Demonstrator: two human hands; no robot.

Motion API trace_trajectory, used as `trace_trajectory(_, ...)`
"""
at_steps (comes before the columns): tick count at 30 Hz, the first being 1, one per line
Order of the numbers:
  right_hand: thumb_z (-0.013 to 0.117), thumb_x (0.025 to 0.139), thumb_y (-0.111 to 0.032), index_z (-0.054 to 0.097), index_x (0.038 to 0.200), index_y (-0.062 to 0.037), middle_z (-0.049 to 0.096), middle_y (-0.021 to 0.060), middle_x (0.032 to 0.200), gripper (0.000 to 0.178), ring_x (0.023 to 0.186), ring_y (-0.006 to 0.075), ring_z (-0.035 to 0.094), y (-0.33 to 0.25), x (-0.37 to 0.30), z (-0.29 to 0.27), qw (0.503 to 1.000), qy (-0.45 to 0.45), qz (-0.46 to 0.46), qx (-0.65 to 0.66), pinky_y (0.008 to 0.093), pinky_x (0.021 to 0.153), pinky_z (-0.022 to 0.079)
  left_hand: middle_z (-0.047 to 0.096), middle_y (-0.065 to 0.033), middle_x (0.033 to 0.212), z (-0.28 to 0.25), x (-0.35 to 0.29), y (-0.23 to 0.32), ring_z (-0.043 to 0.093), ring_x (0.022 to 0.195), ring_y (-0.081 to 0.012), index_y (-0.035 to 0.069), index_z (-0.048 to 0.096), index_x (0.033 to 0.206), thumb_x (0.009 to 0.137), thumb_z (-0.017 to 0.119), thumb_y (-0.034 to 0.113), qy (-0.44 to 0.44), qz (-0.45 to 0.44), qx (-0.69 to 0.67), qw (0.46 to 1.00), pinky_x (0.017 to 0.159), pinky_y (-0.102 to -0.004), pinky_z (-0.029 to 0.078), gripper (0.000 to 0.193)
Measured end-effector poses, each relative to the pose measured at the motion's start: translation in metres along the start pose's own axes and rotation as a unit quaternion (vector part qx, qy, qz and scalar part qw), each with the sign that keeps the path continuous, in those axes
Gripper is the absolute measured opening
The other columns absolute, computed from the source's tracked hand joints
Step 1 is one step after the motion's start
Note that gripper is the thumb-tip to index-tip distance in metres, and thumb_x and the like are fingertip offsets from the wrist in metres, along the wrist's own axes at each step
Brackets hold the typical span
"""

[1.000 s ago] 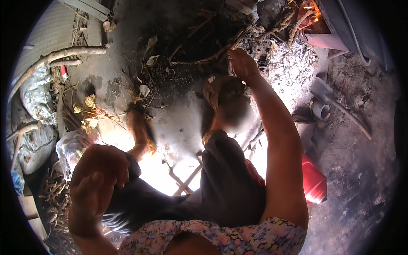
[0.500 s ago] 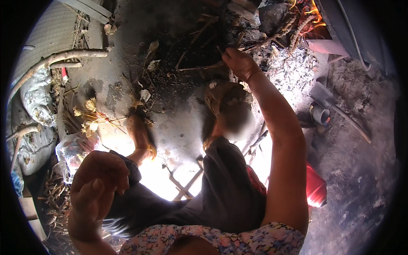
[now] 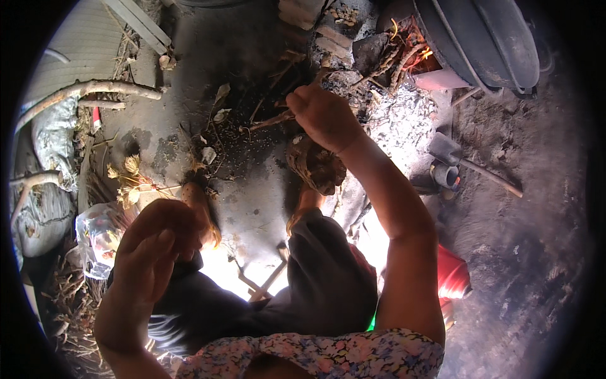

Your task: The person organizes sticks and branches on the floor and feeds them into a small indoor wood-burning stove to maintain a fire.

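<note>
My right hand reaches forward over the ashy ground with its fingers closed. What they hold, if anything, is hidden. A thin crooked stick runs along the ground up to these fingers; I cannot tell whether they grip it. Just below the hand, a chunky brown piece of wood stands by my right foot. My left hand is raised at the lower left, its fingers loosely bent and the thumb apart, with nothing visible in it. Dried flower heads on stems lie beyond it.
Flames burn among sticks at the upper right, beneath a large dark pot. Pale ash spreads nearby. A small shovel and a metal can lie to the right. A clear plastic bag sits left, near a bent branch.
My view has shifted, bringing more of the dark pot in. My right hand has drawn back toward me and left, near the wood piece. The left hand stays raised and bent.
</note>
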State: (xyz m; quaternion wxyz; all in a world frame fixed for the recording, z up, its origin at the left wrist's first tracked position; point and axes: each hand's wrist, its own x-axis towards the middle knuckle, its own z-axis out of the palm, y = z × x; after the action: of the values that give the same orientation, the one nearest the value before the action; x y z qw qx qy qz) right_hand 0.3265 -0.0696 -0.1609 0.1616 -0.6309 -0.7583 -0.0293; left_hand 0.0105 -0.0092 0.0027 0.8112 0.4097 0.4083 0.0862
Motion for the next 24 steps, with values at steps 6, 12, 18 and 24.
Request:
trace_trajectory(6, 0.06, 0.073, -0.01, 0.054, 0.096, -0.0051, 0.052, 0.0063, 0.081, 0.024, 0.076, 0.0217, 0.058, -0.061, 0.01, -0.041, 0.998, 0.036, -0.058, 0.011, 0.0317, 0.061, 0.052, 0.061, -0.0096, 0.097, -0.013, -0.002, -0.005, 0.055, 0.079, -0.0145, 0.0, 0.053, 0.113, 0.091, 0.054, 0.02, -0.014, 0.003, -0.01, 1.0, 0.065, -0.0257, 0.042, 0.03)
trace_trajectory(12, 0.061, 0.07, -0.014, 0.055, 0.096, -0.0052, 0.052, 0.0057, 0.086, 0.028, 0.075, 0.0188, 0.055, -0.071, 0.014, -0.069, 0.989, 0.059, -0.117, -0.07, 0.0282, 0.06, 0.05, 0.061, -0.0075, 0.097, -0.02, -0.006, -0.004, 0.056, 0.081, -0.0131, 0.001, 0.054, 0.112, 0.091, 0.054, 0.02, -0.026, 0.014, -0.021, 0.999, 0.068, -0.025, 0.043, 0.028)
trace_trajectory(18, 0.064, 0.067, -0.012, 0.056, 0.095, -0.0078, 0.051, 0.0041, 0.091, 0.03, 0.078, 0.0157, 0.057, -0.003, 0.001, -0.068, 0.968, 0.03, -0.115, -0.223, 0.0238, 0.053, 0.051, 0.061, -0.0078, 0.098, -0.022, -0.006, -0.001, 0.056, 0.081, -0.0132, 0.0, 0.055, 0.112, 0.091, 0.054, 0.019, -0.002, 0.013, -0.014, 1.0, 0.068, -0.0251, 0.044, 0.029)
trace_trajectory(24, 0.06, 0.064, -0.015, 0.058, 0.09, -0.007, 0.051, 0.0041, 0.089, 0.027, 0.085, 0.0173, 0.055, 0.054, -0.028, -0.052, 0.958, 0.043, -0.134, -0.25, 0.0235, 0.066, 0.051, 0.061, -0.0081, 0.097, -0.019, 0.0, -0.003, 0.056, 0.079, -0.0132, 0.0, 0.054, 0.111, 0.091, 0.054, 0.021, 0.01, 0.017, -0.004, 1.0, 0.065, -0.0253, 0.043, 0.029)
